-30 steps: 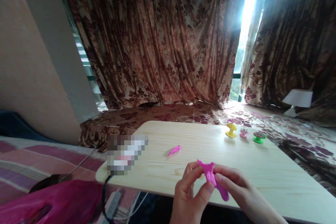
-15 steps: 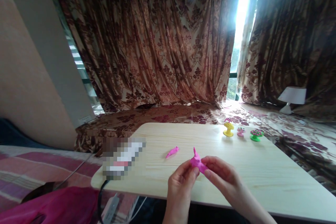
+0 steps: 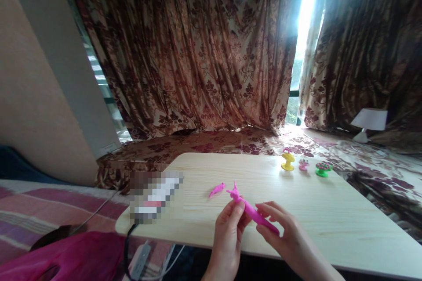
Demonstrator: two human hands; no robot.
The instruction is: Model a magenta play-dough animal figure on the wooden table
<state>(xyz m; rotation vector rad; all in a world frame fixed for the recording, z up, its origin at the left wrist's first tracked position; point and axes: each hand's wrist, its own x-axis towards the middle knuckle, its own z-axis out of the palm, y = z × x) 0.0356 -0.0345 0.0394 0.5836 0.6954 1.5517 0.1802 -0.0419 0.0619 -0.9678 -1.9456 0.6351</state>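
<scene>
Both hands hold a long pink clay piece (image 3: 252,213) above the near edge of the light wooden table (image 3: 329,210). My left hand (image 3: 229,232) pinches its upper end, where small points stick up. My right hand (image 3: 285,237) grips the lower end between thumb and fingers. A smaller pink clay bit (image 3: 216,189) lies on the table just beyond my left hand.
Three small clay figures stand at the table's far right: a yellow one (image 3: 288,161), a pink one (image 3: 303,165) and a green one (image 3: 322,169). A blurred flat object (image 3: 154,195) lies at the table's left end. Cables (image 3: 141,254) hang below. A lamp (image 3: 368,122) sits far right.
The pink clay piece has turned in my hands from a bunched shape to a long slanted strip. My right hand has slid to its lower end.
</scene>
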